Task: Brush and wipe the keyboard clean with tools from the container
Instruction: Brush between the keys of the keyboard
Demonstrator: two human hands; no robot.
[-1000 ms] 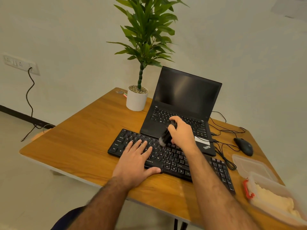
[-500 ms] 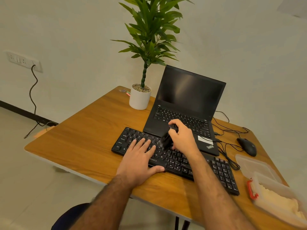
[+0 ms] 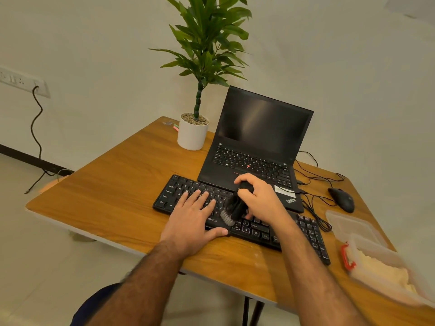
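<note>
— What's nearest you, going from the keyboard [image 3: 256, 228] outward?

— On the near side of it, two bare forearms reach in over the table [image 3: 113, 191] edge. The left hand [image 3: 193, 217] lies flat on the keyboard's left half, fingers straight and spread over the keys, thumb along the front edge, gripping nothing. The right hand [image 3: 261, 201] is curled round a black brush [image 3: 235, 207] over the keyboard's middle; the grey bristles meet the keys just beside the left thumb.

— Any writing you can read?

— On the keyboard's front strip, "RONICS"; the left hand covers whatever comes before it. Key legends like "Ctrl" and "Alt" show. Behind the keyboard, touching its back edge, the open laptop [image 3: 256, 147] reads "ThinkPad" on its palm rest, beside a white sticker too small to read. Its screen is dark.

— And the container?

— Right of the keyboard, at the table's near right corner: a clear plastic container [image 3: 386, 271] with a red clip, holding something pale yellow, blurred and cut off by the picture's edge. Its lid [image 3: 350, 224] lies just behind it. Further back sits a black mouse [image 3: 341, 199] with tangled cables [image 3: 313, 203].

— Beyond the keyboard on the left?

— A plant [image 3: 200, 67] in a white pot, then a wall socket [image 3: 23, 82], partly cut off.
</note>
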